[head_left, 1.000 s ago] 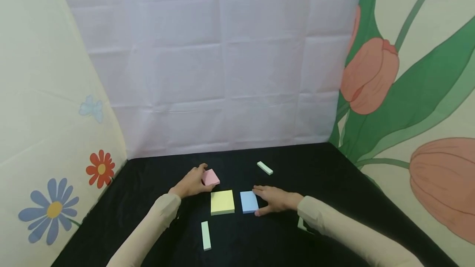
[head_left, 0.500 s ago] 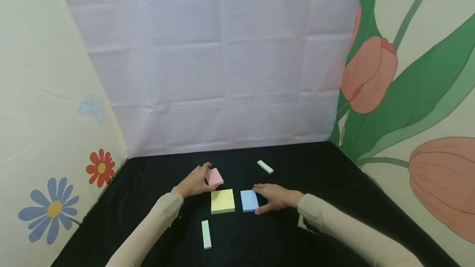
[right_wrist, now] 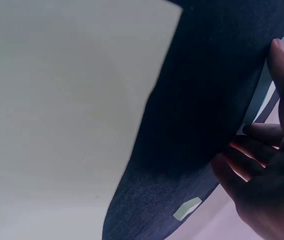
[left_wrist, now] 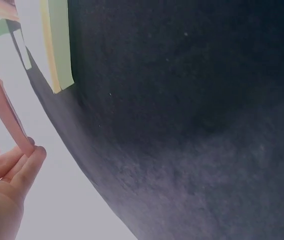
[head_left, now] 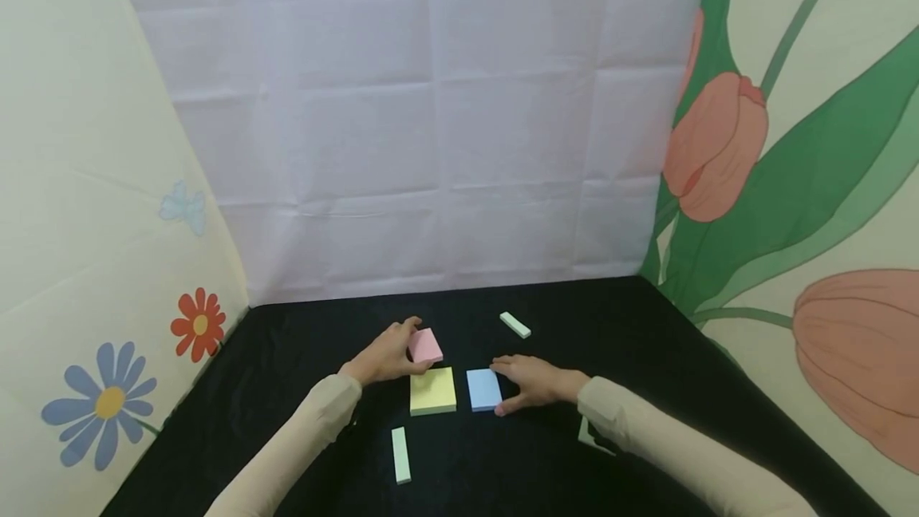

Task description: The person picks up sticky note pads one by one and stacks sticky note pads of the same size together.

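In the head view my left hand holds a pink sticky note pad by its edges, thumb at the near side and fingers at the far side. The left wrist view shows the pink pad tilted between thumb and fingertips, off the black cloth. Just below it lies a larger yellow sticky note pad. A blue sticky note pad lies flat to the yellow one's right, a narrow gap between them. My right hand spans the blue pad's right side, thumb at the near corner, fingers at the far one.
One pale green strip pad lies farther back, another nearer me. A pale green object is partly hidden under the right sleeve. Black cloth covers the table, with a white sheet hanging behind.
My left hand has carried the pink pad to the right, toward the space behind the yellow pad. The right hand and the blue pad have stayed in place.
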`<move>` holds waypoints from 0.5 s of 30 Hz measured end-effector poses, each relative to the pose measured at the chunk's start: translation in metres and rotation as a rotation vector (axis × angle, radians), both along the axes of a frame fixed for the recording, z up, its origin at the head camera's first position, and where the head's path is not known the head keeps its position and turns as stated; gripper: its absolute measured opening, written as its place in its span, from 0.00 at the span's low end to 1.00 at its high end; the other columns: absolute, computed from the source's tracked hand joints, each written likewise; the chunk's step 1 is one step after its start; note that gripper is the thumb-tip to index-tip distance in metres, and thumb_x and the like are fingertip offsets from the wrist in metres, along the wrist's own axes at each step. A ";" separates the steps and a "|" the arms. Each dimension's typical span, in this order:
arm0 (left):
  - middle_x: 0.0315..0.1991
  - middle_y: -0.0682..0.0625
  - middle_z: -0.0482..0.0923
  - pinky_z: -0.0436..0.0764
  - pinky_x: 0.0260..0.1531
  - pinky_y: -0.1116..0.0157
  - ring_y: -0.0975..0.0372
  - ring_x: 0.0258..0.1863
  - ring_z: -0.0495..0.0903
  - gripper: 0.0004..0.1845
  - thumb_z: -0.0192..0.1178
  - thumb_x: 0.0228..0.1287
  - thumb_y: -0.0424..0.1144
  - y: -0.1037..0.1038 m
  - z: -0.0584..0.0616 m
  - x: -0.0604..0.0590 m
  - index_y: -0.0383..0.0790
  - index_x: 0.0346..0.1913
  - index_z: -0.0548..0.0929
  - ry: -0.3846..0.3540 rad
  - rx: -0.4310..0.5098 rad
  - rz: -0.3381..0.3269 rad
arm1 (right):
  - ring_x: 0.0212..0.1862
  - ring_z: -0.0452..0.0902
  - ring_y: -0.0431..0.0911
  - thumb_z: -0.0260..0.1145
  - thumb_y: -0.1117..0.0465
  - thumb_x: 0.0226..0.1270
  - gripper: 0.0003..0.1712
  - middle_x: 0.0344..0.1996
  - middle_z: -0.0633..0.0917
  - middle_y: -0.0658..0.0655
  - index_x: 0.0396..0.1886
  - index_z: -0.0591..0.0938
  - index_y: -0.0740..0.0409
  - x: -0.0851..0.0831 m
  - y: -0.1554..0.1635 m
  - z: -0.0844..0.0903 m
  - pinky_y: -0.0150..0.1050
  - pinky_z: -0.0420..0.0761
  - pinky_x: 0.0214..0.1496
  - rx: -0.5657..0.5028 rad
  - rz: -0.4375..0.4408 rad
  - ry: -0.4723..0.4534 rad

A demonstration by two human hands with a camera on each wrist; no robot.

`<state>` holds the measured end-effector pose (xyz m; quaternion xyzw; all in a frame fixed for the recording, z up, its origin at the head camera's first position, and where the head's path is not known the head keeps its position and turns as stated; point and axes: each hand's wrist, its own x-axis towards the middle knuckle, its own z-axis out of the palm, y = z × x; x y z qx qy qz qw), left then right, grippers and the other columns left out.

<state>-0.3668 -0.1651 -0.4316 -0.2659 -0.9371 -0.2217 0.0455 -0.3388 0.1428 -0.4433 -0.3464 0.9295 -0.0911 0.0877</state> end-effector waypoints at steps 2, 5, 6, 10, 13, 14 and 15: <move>0.54 0.41 0.75 0.77 0.49 0.56 0.56 0.47 0.72 0.45 0.72 0.56 0.49 0.001 -0.001 0.001 0.31 0.70 0.64 -0.009 -0.003 -0.003 | 0.68 0.65 0.58 0.71 0.39 0.60 0.46 0.68 0.70 0.65 0.69 0.70 0.64 0.000 0.000 -0.001 0.54 0.66 0.66 -0.004 -0.003 -0.006; 0.54 0.42 0.75 0.78 0.48 0.57 0.56 0.46 0.72 0.44 0.71 0.56 0.50 0.004 -0.001 0.003 0.31 0.70 0.64 -0.020 -0.003 -0.004 | 0.69 0.65 0.57 0.71 0.39 0.61 0.46 0.69 0.69 0.64 0.70 0.70 0.63 0.001 -0.001 -0.001 0.53 0.65 0.67 -0.006 -0.012 -0.023; 0.54 0.42 0.75 0.78 0.48 0.57 0.56 0.46 0.72 0.44 0.71 0.56 0.50 0.005 -0.001 0.004 0.32 0.70 0.64 -0.023 -0.003 -0.003 | 0.69 0.64 0.57 0.71 0.39 0.61 0.46 0.69 0.69 0.64 0.70 0.69 0.63 0.001 -0.001 -0.001 0.54 0.65 0.67 -0.008 -0.018 -0.030; 0.54 0.42 0.75 0.78 0.48 0.57 0.55 0.47 0.72 0.45 0.70 0.56 0.51 0.010 -0.001 0.005 0.30 0.70 0.64 -0.018 -0.007 -0.023 | 0.70 0.63 0.57 0.70 0.40 0.61 0.47 0.70 0.67 0.64 0.71 0.68 0.63 0.003 -0.001 0.000 0.54 0.64 0.68 -0.005 -0.033 -0.051; 0.54 0.42 0.76 0.78 0.49 0.56 0.56 0.47 0.72 0.45 0.70 0.56 0.51 0.013 -0.001 0.005 0.30 0.70 0.64 -0.010 -0.013 -0.037 | 0.70 0.62 0.57 0.70 0.40 0.61 0.48 0.71 0.66 0.64 0.71 0.67 0.64 0.003 0.000 0.001 0.54 0.63 0.68 -0.004 -0.041 -0.061; 0.54 0.42 0.76 0.78 0.49 0.57 0.56 0.47 0.72 0.45 0.70 0.57 0.52 0.014 -0.001 0.005 0.30 0.70 0.64 -0.008 -0.018 -0.037 | 0.71 0.62 0.57 0.70 0.40 0.61 0.48 0.71 0.66 0.64 0.72 0.67 0.64 0.004 0.000 0.001 0.54 0.63 0.68 -0.002 -0.044 -0.063; 0.54 0.43 0.76 0.78 0.49 0.57 0.56 0.47 0.72 0.45 0.70 0.57 0.52 0.015 -0.001 0.005 0.31 0.70 0.64 -0.006 -0.022 -0.040 | 0.71 0.62 0.57 0.70 0.40 0.61 0.48 0.71 0.65 0.64 0.72 0.66 0.63 0.004 0.000 0.001 0.54 0.63 0.68 -0.001 -0.047 -0.065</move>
